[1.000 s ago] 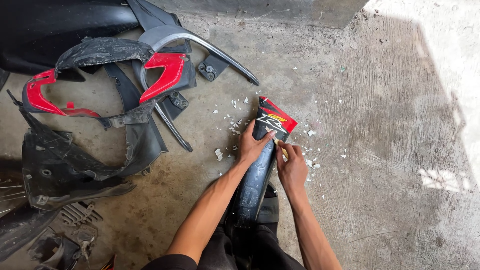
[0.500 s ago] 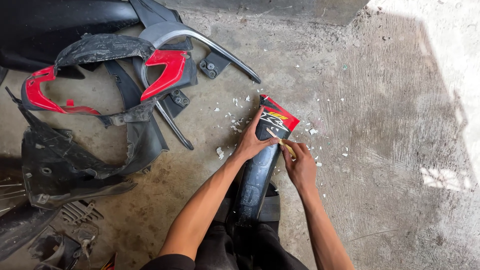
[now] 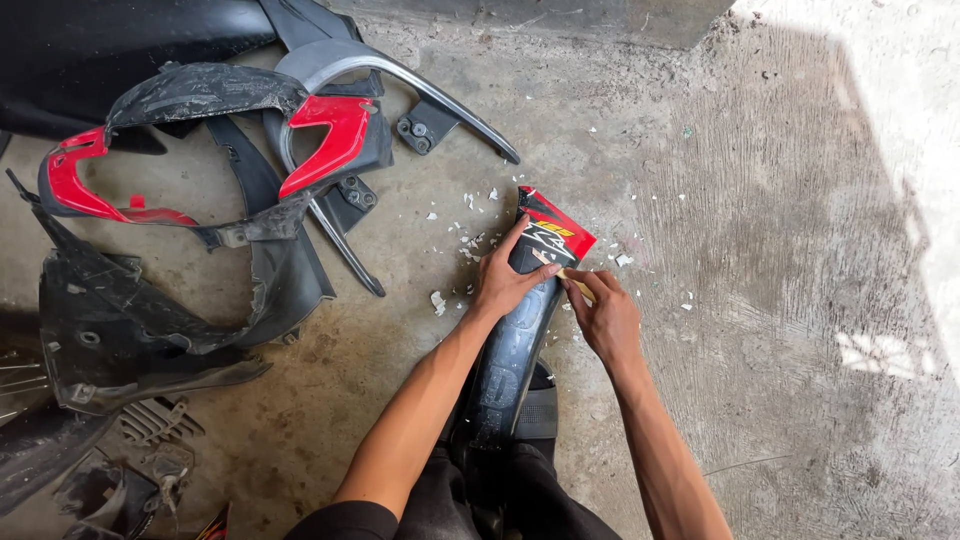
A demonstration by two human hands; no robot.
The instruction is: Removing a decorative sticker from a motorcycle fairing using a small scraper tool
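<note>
Black plastic, a long scooter body panel (image 3: pixel 510 340) with a red decal tip, lies on the concrete floor (image 3: pixel 760 300) running from the person's lap toward 12 o'clock. Their left hand (image 3: pixel 505 275) presses flat on it near the decal, while the right hand (image 3: pixel 600 310) pinches a small pale scraper (image 3: pixel 572 280) against its edge. White flakes (image 3: pixel 465 245) lie at 11 o'clock, and a heap of black and red fairings (image 3: pixel 200 200) sits at 9 o'clock.

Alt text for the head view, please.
Left hand steadies a long black panel with a red tip on the concrete floor, while the right hand presses a small pale tool against it. Scattered white flakes; black and red body panels lie left.
</note>
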